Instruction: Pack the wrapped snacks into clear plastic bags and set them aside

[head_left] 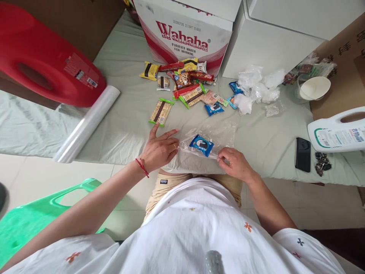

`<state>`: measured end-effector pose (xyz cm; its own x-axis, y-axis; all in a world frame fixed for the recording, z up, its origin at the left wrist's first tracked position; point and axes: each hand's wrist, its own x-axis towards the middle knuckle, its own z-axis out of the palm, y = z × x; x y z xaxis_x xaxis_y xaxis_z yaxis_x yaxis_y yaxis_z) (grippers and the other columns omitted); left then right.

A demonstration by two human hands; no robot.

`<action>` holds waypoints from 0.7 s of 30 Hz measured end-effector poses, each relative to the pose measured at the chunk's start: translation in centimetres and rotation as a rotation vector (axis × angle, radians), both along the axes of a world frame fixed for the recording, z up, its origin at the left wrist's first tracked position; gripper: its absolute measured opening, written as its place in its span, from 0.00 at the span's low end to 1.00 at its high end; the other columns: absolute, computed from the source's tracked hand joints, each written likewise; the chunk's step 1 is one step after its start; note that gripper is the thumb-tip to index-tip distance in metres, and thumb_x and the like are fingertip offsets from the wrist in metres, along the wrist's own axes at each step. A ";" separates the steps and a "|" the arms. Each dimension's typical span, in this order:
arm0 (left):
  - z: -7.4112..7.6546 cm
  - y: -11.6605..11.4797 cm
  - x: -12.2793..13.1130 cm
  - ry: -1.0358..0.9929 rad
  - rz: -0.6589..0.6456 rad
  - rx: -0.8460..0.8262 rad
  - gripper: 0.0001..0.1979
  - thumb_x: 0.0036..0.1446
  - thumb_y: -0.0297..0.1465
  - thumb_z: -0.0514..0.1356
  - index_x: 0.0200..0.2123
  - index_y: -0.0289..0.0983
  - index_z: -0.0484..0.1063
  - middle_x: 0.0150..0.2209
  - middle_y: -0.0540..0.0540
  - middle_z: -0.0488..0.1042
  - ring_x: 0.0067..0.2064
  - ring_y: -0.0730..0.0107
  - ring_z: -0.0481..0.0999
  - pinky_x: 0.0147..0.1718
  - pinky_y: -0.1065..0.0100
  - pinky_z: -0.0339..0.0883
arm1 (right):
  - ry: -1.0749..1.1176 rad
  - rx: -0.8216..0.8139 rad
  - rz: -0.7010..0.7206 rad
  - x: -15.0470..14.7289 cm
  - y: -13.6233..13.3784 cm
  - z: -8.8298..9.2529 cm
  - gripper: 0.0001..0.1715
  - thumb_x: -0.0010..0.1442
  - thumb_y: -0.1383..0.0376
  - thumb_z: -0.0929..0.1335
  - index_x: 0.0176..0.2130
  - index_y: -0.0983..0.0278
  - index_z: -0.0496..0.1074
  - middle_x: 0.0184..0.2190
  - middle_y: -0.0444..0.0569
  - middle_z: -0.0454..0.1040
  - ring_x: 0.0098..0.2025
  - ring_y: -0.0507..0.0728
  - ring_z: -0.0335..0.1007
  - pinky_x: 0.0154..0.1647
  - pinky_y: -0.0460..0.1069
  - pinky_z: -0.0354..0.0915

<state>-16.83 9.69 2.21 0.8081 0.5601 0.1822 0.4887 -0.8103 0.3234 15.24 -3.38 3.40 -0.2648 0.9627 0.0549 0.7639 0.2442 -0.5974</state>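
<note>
The blue cookie packet (202, 145) lies on clear plastic film (228, 134) between the hands, its long axis slanting far-left to near-right, closer to the right hand (234, 163), which pinches the film; whether the left hand (160, 149) grips film, I cannot tell.

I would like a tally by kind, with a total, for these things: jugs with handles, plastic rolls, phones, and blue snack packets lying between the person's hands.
Jugs: 2, one red jug and one white jug
Plastic roll: 1
Phone: 1
Blue snack packet, between left hand and right hand: 1
Total: 5
</note>
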 end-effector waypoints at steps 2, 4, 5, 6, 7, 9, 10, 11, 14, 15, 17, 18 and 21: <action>-0.2 0.0 -0.1 -0.008 0.010 -0.019 0.14 0.64 0.28 0.56 0.37 0.45 0.82 0.48 0.49 0.85 0.66 0.49 0.73 0.71 0.28 0.25 | -0.044 -0.015 -0.063 0.1 0.4 0.0 0.07 0.66 0.68 0.65 0.35 0.60 0.70 0.34 0.48 0.76 0.37 0.58 0.70 0.39 0.53 0.65; -0.3 -0.2 -0.2 -0.014 0.007 -0.031 0.14 0.65 0.28 0.55 0.36 0.45 0.82 0.50 0.49 0.84 0.66 0.49 0.72 0.70 0.26 0.23 | -0.078 0.031 -0.111 -0.2 1.0 0.2 0.06 0.68 0.64 0.66 0.39 0.60 0.73 0.39 0.51 0.77 0.42 0.61 0.70 0.44 0.55 0.66; -0.4 -0.2 -0.2 -0.013 0.004 -0.036 0.14 0.65 0.29 0.55 0.36 0.44 0.81 0.51 0.48 0.84 0.66 0.48 0.72 0.69 0.25 0.23 | -0.092 0.064 -0.119 -0.6 1.4 0.3 0.07 0.69 0.61 0.67 0.43 0.60 0.74 0.43 0.53 0.78 0.46 0.63 0.70 0.48 0.56 0.67; -0.4 -0.3 -0.2 -0.012 0.001 -0.041 0.14 0.66 0.29 0.55 0.36 0.44 0.81 0.52 0.48 0.83 0.66 0.48 0.72 0.69 0.25 0.22 | -0.106 0.093 -0.118 -1.1 1.8 0.4 0.12 0.69 0.58 0.68 0.48 0.61 0.74 0.47 0.55 0.78 0.50 0.65 0.68 0.52 0.58 0.66; -0.4 -0.4 -0.2 -0.011 -0.001 -0.044 0.14 0.67 0.30 0.54 0.36 0.44 0.81 0.53 0.47 0.83 0.66 0.47 0.72 0.69 0.24 0.22 | -0.125 0.109 -0.110 -1.7 2.3 0.5 0.19 0.69 0.54 0.69 0.53 0.61 0.73 0.52 0.56 0.77 0.53 0.66 0.67 0.56 0.60 0.65; -0.4 -0.6 -0.2 -0.008 0.000 -0.046 0.15 0.68 0.31 0.54 0.36 0.43 0.81 0.54 0.47 0.82 0.67 0.46 0.71 0.68 0.23 0.23 | -0.178 0.083 -0.080 -2.9 3.3 0.7 0.32 0.66 0.49 0.71 0.62 0.62 0.69 0.58 0.58 0.74 0.58 0.69 0.64 0.59 0.62 0.63; -0.5 -0.7 -0.3 -0.007 0.002 -0.046 0.15 0.68 0.31 0.54 0.36 0.43 0.81 0.55 0.46 0.82 0.67 0.46 0.71 0.68 0.23 0.23 | -0.207 0.050 -0.068 -3.5 3.8 0.7 0.35 0.66 0.49 0.71 0.64 0.62 0.68 0.59 0.58 0.73 0.59 0.69 0.63 0.60 0.63 0.62; -0.5 -0.8 -0.3 -0.005 0.004 -0.046 0.15 0.69 0.31 0.54 0.37 0.43 0.81 0.55 0.46 0.82 0.68 0.46 0.70 0.68 0.23 0.23 | -0.232 0.012 -0.061 -3.9 4.2 0.7 0.36 0.66 0.50 0.71 0.65 0.63 0.67 0.60 0.59 0.73 0.59 0.70 0.62 0.60 0.63 0.62; -0.6 -0.9 -0.6 0.005 0.013 -0.057 0.14 0.69 0.31 0.54 0.38 0.44 0.81 0.57 0.47 0.80 0.68 0.47 0.69 0.69 0.24 0.23 | -0.274 -0.078 -0.031 -4.3 5.6 0.8 0.30 0.67 0.56 0.70 0.64 0.62 0.69 0.58 0.58 0.74 0.59 0.70 0.62 0.59 0.62 0.61; -0.6 -1.0 -0.7 0.008 0.016 -0.062 0.14 0.69 0.31 0.54 0.38 0.44 0.81 0.58 0.47 0.80 0.69 0.47 0.69 0.69 0.24 0.22 | -0.278 -0.090 -0.012 -4.3 5.9 0.9 0.28 0.66 0.59 0.70 0.63 0.62 0.70 0.57 0.57 0.75 0.58 0.69 0.62 0.58 0.62 0.61; -0.7 -1.0 -0.8 0.011 0.025 -0.074 0.14 0.68 0.31 0.54 0.37 0.44 0.81 0.58 0.48 0.79 0.69 0.47 0.69 0.69 0.24 0.22 | -0.280 -0.087 0.024 -4.0 6.5 1.0 0.26 0.65 0.62 0.70 0.62 0.62 0.72 0.56 0.56 0.75 0.58 0.69 0.62 0.57 0.62 0.61; -0.8 -1.1 -0.8 0.011 0.030 -0.080 0.14 0.68 0.30 0.54 0.37 0.44 0.81 0.59 0.47 0.79 0.69 0.47 0.69 0.69 0.24 0.23 | -0.279 -0.079 0.040 -3.9 6.7 1.0 0.26 0.65 0.63 0.70 0.62 0.62 0.72 0.56 0.56 0.75 0.58 0.69 0.62 0.57 0.62 0.61; -1.0 -1.0 -1.0 0.002 0.045 -0.094 0.14 0.67 0.30 0.55 0.37 0.45 0.81 0.58 0.47 0.80 0.68 0.46 0.69 0.68 0.22 0.25 | -0.262 -0.052 0.062 -3.5 6.9 1.0 0.26 0.65 0.62 0.71 0.61 0.62 0.72 0.57 0.56 0.75 0.58 0.70 0.62 0.57 0.63 0.62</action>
<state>-17.78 8.68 1.21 0.7818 0.6107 0.1257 0.5249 -0.7535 0.3960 11.70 3.50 4.35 -0.3221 0.9440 -0.0722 0.8787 0.2697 -0.3938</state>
